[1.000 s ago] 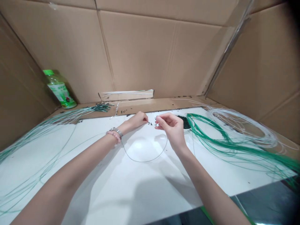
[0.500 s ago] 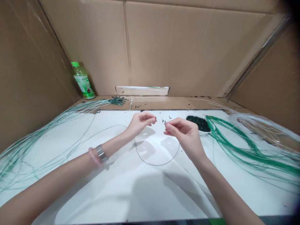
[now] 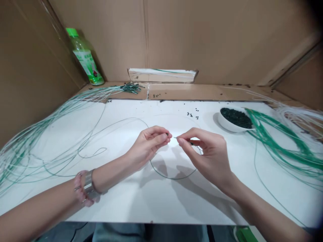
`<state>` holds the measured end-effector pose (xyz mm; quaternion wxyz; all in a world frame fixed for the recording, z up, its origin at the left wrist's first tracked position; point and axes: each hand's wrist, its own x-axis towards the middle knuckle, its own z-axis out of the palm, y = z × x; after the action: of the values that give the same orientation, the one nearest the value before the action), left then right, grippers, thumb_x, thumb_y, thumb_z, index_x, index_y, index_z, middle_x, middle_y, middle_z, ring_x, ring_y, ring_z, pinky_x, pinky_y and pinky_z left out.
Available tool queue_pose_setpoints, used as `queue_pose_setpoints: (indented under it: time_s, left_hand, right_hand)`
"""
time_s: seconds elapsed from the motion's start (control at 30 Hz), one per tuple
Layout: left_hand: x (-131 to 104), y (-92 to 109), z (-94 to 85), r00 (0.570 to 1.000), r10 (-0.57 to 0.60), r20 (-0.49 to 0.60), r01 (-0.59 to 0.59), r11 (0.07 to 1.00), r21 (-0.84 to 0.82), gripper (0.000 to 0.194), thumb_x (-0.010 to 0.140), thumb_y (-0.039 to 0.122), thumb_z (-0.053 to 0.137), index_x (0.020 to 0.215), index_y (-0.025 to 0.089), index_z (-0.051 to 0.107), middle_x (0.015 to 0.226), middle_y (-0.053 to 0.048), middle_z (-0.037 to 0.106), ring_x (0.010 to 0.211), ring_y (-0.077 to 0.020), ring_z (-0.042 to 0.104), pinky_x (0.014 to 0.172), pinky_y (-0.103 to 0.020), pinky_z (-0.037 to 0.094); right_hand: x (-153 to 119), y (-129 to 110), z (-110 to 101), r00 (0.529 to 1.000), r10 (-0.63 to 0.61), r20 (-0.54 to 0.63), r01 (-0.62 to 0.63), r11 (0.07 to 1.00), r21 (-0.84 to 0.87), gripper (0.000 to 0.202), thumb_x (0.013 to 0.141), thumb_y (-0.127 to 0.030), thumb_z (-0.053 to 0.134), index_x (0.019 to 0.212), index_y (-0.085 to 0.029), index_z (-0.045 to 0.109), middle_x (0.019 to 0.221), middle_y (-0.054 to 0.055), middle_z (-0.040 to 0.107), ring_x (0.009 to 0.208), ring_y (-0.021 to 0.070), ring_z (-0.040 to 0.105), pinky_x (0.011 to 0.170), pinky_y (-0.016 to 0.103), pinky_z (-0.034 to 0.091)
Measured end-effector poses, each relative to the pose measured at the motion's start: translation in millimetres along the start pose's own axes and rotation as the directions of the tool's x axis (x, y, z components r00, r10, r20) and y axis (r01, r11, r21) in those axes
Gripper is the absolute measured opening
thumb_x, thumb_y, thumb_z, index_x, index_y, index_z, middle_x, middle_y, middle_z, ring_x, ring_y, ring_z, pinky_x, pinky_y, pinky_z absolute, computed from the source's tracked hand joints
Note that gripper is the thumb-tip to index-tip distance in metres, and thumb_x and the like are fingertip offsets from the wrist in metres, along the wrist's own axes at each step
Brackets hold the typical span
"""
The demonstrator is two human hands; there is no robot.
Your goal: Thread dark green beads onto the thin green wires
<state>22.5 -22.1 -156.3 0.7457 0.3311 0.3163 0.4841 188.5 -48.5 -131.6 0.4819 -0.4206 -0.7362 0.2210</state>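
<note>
My left hand (image 3: 151,143) is closed in a pinch, with a small dark piece (image 3: 167,134) just showing at the fingertips. Opposite it, a short gap away, my right hand (image 3: 204,148) pinches a thin green wire (image 3: 174,178), whose pale tip points at the left fingertips. The wire hangs in a loop below both hands, above or on the white table (image 3: 113,208). Another dark bit (image 3: 192,144) shows under the right index finger; whether it sits on the wire I cannot tell. Several loose dark pieces (image 3: 189,115) lie beyond the hands.
A white bowl (image 3: 230,127) of dark pieces stands at the right, against a bundle of green wires (image 3: 280,143). White wires (image 3: 300,114) lie behind. At left spreads a wire bundle (image 3: 63,114) with dark-tipped ends. A green-capped bottle (image 3: 87,64) leans near the cardboard wall (image 3: 106,37).
The view has tipped downward, so the table fills more of it. My hands have come closer together, and the wire tip now shows between them.
</note>
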Motion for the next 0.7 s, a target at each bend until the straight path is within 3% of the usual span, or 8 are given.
queue_pose_setpoints:
  time_s: [0.3, 0.7]
  left_hand:
    - [-3.9, -6.8, -4.3, 0.993, -0.021, 0.116, 0.020, 1.000, 0.006, 0.015, 0.061, 0.026, 0.081, 0.068, 0.020, 0.069, 0.069, 0.005, 0.069, 0.063, -0.0037, 0.061, 0.067, -0.014, 0.050]
    - [-5.7, -5.6, -3.9, 0.989, -0.044, 0.141, 0.052, 0.997, -0.056, 0.010, 0.066, 0.022, 0.079, 0.070, 0.018, 0.071, 0.064, 0.004, 0.071, 0.059, -0.0015, 0.064, 0.061, -0.006, 0.050]
  right_hand:
    - [-2.6, 0.6, 4.0, 0.999, -0.026, 0.036, 0.027, 0.999, -0.026, 0.009, 0.080, -0.011, 0.060, 0.075, -0.018, 0.063, 0.069, -0.002, 0.066, 0.061, 0.0080, 0.057, 0.058, 0.020, 0.050]
    - [-1.6, -2.4, 4.5, 0.995, -0.092, 0.036, 0.094, 0.993, -0.073, 0.011, 0.078, -0.008, 0.061, 0.072, -0.017, 0.063, 0.063, -0.003, 0.064, 0.057, 0.0072, 0.055, 0.054, 0.019, 0.048]
